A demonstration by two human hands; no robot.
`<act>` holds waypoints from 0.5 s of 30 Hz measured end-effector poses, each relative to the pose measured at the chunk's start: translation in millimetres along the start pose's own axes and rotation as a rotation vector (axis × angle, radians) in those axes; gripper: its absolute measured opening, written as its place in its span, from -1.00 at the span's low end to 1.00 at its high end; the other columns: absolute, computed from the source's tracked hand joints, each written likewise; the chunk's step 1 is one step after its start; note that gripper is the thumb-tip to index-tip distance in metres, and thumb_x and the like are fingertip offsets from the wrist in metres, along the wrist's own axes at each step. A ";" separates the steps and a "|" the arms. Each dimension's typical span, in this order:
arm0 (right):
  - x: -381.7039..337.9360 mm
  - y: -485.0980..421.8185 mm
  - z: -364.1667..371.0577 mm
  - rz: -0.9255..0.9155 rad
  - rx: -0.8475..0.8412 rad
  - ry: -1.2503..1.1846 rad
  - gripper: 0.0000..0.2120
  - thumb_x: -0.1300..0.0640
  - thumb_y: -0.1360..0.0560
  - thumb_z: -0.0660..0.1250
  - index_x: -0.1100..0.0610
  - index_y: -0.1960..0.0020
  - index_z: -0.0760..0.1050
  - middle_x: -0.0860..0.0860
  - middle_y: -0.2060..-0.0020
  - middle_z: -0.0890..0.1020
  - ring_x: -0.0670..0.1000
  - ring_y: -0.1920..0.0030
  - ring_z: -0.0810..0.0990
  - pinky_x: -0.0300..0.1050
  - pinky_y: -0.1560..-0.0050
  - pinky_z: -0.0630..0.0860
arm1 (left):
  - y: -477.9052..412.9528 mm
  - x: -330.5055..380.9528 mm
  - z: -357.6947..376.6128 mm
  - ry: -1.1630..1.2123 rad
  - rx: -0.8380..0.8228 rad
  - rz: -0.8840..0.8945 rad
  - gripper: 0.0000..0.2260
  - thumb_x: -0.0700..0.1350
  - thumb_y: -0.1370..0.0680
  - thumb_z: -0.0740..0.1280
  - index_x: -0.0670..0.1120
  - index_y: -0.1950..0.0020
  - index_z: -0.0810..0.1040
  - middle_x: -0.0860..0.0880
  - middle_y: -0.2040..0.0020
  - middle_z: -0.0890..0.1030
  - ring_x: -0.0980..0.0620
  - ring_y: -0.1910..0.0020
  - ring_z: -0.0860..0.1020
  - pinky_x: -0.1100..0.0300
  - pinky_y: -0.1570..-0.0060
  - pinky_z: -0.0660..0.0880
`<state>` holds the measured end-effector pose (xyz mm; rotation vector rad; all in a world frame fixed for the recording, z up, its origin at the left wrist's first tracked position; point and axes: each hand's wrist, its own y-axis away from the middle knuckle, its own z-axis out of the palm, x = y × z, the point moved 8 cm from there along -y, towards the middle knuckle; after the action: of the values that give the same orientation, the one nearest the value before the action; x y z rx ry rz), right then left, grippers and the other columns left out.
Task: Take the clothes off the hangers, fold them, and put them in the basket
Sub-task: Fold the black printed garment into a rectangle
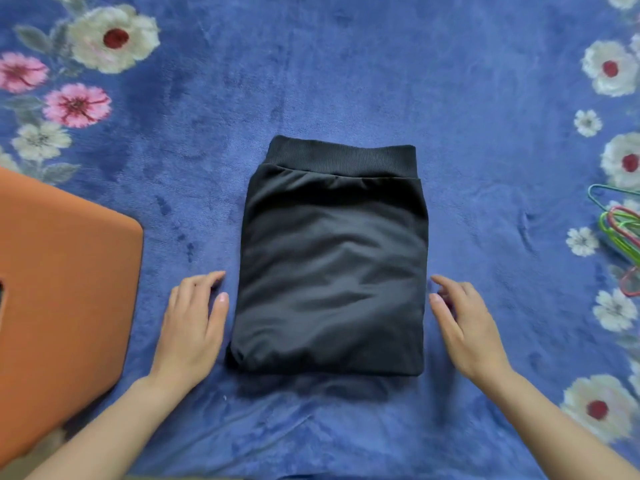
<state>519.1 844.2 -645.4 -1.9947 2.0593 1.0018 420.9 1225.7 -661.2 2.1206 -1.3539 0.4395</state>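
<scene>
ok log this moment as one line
black garment: folded, flat on blanket | left hand: open, beside it | right hand: open, beside it | orange basket: at left, garment outside

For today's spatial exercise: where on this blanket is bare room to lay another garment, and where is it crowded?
Free: blanket beyond the black garment. Narrower: between right hand and hangers. Crowded: left hand fills the gap beside the orange basket.

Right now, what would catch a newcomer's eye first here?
The folded black garment lies centred on the blue floral blanket, ribbed waistband farthest from the viewer. The left hand and right hand flank it, fingers relaxed, holding nothing. An orange basket sits left; coloured hangers at the right edge.
</scene>
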 end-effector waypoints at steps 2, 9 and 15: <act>-0.6 14.8 19.0 0.264 -0.099 -0.435 -0.74 -0.04 -0.62 0.22 0.08 0.15 0.51 -0.15 0.33 0.53 -0.05 0.26 0.47 -0.21 0.23 0.40 | 12.6 0.9 3.7 0.286 -0.032 -0.249 -0.66 0.16 -0.55 0.05 0.04 -0.07 0.53 0.06 0.06 0.60 -0.05 0.00 0.54 0.15 -0.02 0.36; -15.6 32.2 41.0 0.465 -0.111 -0.615 -0.73 -0.08 -0.53 0.36 0.05 -0.12 0.45 -0.11 -0.03 0.60 -0.15 0.00 0.57 -0.21 0.05 0.48 | 28.7 36.1 27.9 0.309 -0.232 -0.514 -0.54 0.08 -0.62 0.19 -0.06 -0.47 0.24 -0.01 -0.11 0.50 -0.06 -0.14 0.41 0.11 -0.05 0.27; -12.6 45.3 20.0 0.380 -0.265 -0.621 -0.36 0.00 -0.50 0.42 -0.38 -0.44 0.21 -0.35 -0.24 0.49 -0.19 -0.19 0.56 -0.15 -0.23 0.48 | 62.5 34.3 36.3 0.786 -0.368 -0.641 -0.33 -0.15 -0.54 0.36 0.06 -0.57 0.13 0.09 -0.44 0.39 0.09 -0.29 0.45 0.13 -0.34 0.34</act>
<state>471.7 861.7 -637.5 -1.1444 2.0313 1.7684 378.1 1158.7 -652.1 1.6600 -0.2595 0.5994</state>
